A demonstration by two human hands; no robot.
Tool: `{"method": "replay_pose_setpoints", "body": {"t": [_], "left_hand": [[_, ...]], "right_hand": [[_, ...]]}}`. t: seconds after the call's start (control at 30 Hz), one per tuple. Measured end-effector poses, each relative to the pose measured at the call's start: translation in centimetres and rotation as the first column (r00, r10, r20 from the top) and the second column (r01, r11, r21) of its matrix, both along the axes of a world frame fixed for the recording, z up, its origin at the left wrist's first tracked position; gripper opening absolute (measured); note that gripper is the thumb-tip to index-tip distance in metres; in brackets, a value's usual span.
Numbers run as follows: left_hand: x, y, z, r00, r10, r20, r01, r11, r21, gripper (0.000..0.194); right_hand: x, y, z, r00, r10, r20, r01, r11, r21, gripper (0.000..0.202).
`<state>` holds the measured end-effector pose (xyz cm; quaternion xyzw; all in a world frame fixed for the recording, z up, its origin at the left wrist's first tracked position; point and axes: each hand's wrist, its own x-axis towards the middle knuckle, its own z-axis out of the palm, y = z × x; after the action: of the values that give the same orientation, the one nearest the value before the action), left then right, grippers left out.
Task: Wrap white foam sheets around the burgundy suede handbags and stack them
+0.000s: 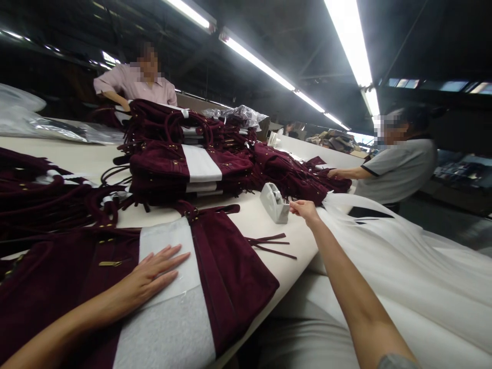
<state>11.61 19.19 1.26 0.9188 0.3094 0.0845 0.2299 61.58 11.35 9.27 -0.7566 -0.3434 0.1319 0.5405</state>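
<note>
My left hand (156, 274) lies flat, fingers spread, on a white paper band (165, 318) around a burgundy suede handbag (234, 277). The bag rests on its side at the near edge of the table, with a brass zip pull (110, 263) beside my wrist. Over to the right, my reaching right hand (305, 209) pinches at the cutter end of a light grey tape dispenser (274, 203). Its thumb and forefinger are closed on the tape end, which is barely visible. Thin burgundy tassel strips (272, 243) trail from the bag across the tabletop.
Stacked burgundy bags (161, 171) with white bands stand behind the near bag; more bags (49, 200) lie left. White sheet material (415, 266) drapes at the right. One co-worker (134, 84) stands behind the stack, another (403, 164) handles bags at the right.
</note>
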Motion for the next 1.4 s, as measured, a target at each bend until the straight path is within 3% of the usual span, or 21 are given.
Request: {"method": "replay_pose_setpoints", "body": {"t": [0.17, 0.3, 0.47, 0.6, 0.67, 0.77, 0.87, 0.97, 1.03, 1.13, 1.27, 1.4], "left_hand": [[0.2, 0.1, 0.0, 1.0, -0.01, -0.004, 0.01, 0.999, -0.045, 0.054], [0.1, 0.0, 0.2, 1.0, -0.007, -0.02, 0.006, 0.997, -0.082, 0.055], [-0.1, 0.3, -0.5, 0.999, -0.028, 0.018, 0.029, 0.999, -0.041, 0.051], [-0.1, -0.2, 0.2, 0.999, -0.043, 0.027, 0.045, 0.994, -0.102, 0.054], [0.0, -0.7, 1.0, 0.999, -0.04, 0.021, 0.042, 0.986, -0.161, 0.054], [0.1, -1.1, 1.9, 0.999, -0.036, 0.031, 0.042, 0.974, -0.223, 0.052], [0.2, -0.8, 1.7, 0.998, -0.053, 0.04, 0.062, 0.962, -0.266, 0.05], [0.2, -0.6, 1.3, 0.998, -0.046, 0.033, 0.053, 0.961, -0.273, 0.05], [0.3, -0.6, 1.1, 0.999, -0.039, 0.031, 0.045, 0.964, -0.261, 0.052], [0.4, -0.7, 0.9, 0.998, -0.033, 0.05, 0.044, 0.97, -0.241, 0.056], [0.2, -0.5, 0.8, 0.996, -0.04, 0.073, 0.056, 0.973, -0.226, 0.055], [0.2, -0.3, 0.6, 0.995, -0.046, 0.087, 0.064, 0.974, -0.218, 0.051]], "right_hand": [[-0.6, -1.0, -3.8, 0.999, -0.03, 0.038, 0.031, 0.999, -0.015, 0.025], [-0.2, -0.8, -5.5, 0.99, -0.081, 0.117, 0.085, 0.996, -0.029, 0.025], [-0.1, -2.0, -6.4, 0.949, -0.208, 0.235, 0.231, 0.97, -0.071, 0.026], [-2.1, -3.9, -5.5, 0.934, -0.242, 0.262, 0.267, 0.962, -0.064, 0.026], [-4.7, -4.6, -4.0, 0.962, -0.172, 0.213, 0.178, 0.984, -0.009, 0.027], [-11.3, -5.3, -1.1, 0.995, 0.094, -0.041, -0.087, 0.984, 0.156, 0.036], [-19.6, -6.2, 1.4, 0.891, 0.367, -0.267, -0.336, 0.929, 0.153, 0.041], [-27.5, -7.0, 2.0, 0.776, 0.507, -0.376, -0.525, 0.849, 0.061, 0.039], [-31.5, -6.8, 1.2, 0.731, 0.543, -0.412, -0.585, 0.811, 0.03, 0.037], [-35.3, -5.8, -0.5, 0.726, 0.533, -0.434, -0.592, 0.806, 0.001, 0.029], [-37.4, -4.3, -2.1, 0.756, 0.43, -0.494, -0.533, 0.842, -0.082, 0.016], [-38.1, -3.8, -2.4, 0.767, 0.349, -0.538, -0.497, 0.854, -0.155, 0.013]]}}
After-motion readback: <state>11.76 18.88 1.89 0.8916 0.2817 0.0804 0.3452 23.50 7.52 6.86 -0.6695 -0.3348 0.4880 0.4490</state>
